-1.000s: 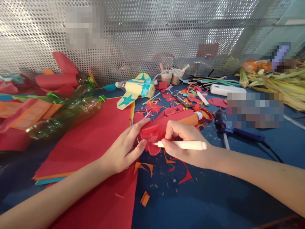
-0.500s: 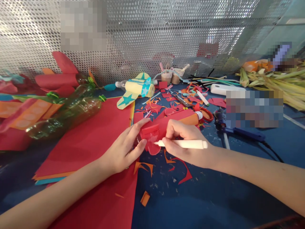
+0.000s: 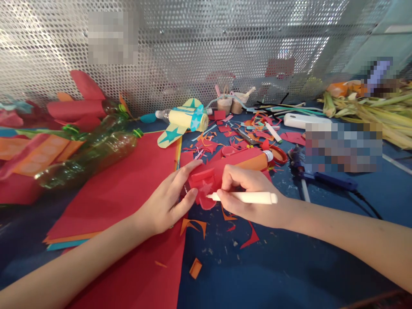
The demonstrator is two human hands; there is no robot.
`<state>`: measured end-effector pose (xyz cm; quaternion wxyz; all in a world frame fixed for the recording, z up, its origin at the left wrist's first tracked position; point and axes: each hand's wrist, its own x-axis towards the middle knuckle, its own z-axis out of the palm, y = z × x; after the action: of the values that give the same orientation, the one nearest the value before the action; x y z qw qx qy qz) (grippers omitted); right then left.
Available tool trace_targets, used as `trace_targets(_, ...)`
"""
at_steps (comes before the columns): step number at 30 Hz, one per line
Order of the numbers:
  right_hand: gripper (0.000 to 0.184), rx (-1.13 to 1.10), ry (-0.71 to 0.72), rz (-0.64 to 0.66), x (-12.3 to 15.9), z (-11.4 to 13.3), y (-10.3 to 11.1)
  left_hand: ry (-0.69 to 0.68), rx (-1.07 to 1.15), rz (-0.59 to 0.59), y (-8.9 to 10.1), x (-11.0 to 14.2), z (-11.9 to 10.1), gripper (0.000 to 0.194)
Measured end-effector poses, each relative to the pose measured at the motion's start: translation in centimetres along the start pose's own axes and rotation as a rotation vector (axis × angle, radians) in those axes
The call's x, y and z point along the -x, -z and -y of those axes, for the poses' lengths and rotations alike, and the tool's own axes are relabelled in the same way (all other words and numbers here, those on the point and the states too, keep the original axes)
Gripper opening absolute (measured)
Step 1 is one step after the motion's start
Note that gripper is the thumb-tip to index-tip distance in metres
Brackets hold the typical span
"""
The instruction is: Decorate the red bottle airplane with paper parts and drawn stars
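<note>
In the head view, my right hand is closed in a pinch around a white marker. The marker's tip meets a red paper piece with pale star drawings on it. This piece is at the near end of a bottle airplane wrapped in red and orange paper, with a white cap at its far right. My left hand straddles the left end of the bottle airplane, thumb on the near side and index finger on the far side, steadying it. My right hand hides part of its body.
Red paper sheets lie under my left arm. Green plastic bottles are to the left. A yellow bottle airplane with blue stars sits behind, near paper scraps, scissors and a blue glue gun.
The marker and my right hand have shifted very slightly, with the tip staying near the star. My left hand and the bottle airplane have stayed in place.
</note>
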<state>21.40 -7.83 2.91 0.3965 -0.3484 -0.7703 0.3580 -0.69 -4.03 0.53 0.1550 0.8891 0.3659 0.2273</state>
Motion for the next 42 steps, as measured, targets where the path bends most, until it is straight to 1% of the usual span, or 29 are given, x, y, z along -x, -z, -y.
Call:
trace_targets(4, 0.023, 0.006, 0.005, -0.011, -0.03, 0.0, -0.01, 0.019, 0.023, -0.006, -0.03, 0.04, -0.15, 0.052)
trace_targets(13, 0.024, 0.029, 0.008, -0.003, 0.01, 0.02, 0.02, -0.001, -0.003, 0.007, 0.11, -0.03, 0.0, 0.052)
trace_targets(18, 0.024, -0.037, -0.001, -0.044, 0.02, -0.08, 0.11, 0.012, 0.008, 0.007, 0.12, -0.05, -0.14, 0.052)
trace_targets(23, 0.024, -0.018, -0.005, -0.059, 0.13, 0.06, 0.15, 0.015, 0.005, 0.006, 0.11, 0.01, -0.2, 0.052)
trace_targets(32, 0.024, -0.064, -0.013, -0.045, 0.13, -0.09, 0.05, -0.028, -0.001, -0.001, 0.0, 0.01, 0.11, 0.051)
trace_targets(34, 0.024, -0.093, 0.002, -0.07, 0.14, 0.0, 0.17, -0.032, 0.012, 0.007, 0.02, 0.02, 0.1, 0.05)
trace_targets(38, 0.026, -0.097, 0.066, -0.206, 0.11, 0.14, 0.66, -0.012, 0.043, 0.028, 0.14, -0.02, -0.01, 0.05)
trace_targets(40, 0.027, -0.058, 0.076, -0.212, 0.04, 0.0, 0.84, -0.007, 0.055, 0.033, 0.19, -0.06, -0.06, 0.05)
trace_targets(42, 0.027, -0.025, 0.067, -0.173, -0.04, -0.24, 0.89, -0.008, 0.058, 0.027, 0.2, -0.09, -0.09, 0.05)
